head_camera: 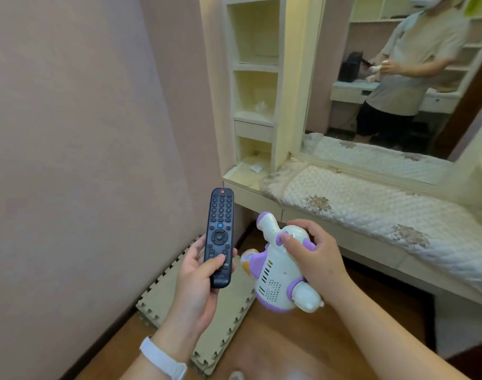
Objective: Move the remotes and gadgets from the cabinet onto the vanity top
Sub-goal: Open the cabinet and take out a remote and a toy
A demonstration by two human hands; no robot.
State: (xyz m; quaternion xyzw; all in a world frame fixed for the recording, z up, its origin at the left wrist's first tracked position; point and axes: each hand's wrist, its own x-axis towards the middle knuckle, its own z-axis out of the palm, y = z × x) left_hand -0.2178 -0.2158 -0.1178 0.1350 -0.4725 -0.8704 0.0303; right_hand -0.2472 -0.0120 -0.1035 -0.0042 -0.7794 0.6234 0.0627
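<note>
Pink wall fills the left half of the view. Mirror stands at upper right, behind the vanity top, which carries a quilted cream cover along most of its length. Open shelf unit rises from the vanity's left end; a scrap of white paper lies in its lowest compartment. Wooden floor runs below, with a stack of beige foam mats against the wall.

Item one: white and purple toy gadget, held in the air over the floor, below and in front of the vanity's left end, not touching it. Right hand grips it from the right, fingers curled over the body, thumb pressed on a purple part.

Item two: black remote, buttons facing the camera, top end pointing away, in the air just left of the toy and apart from it. Left hand holds its lower end, fingers wrapped behind, thumb laid across the lower buttons. Neither item is on the vanity top.

White wristband sits on the left wrist.
</note>
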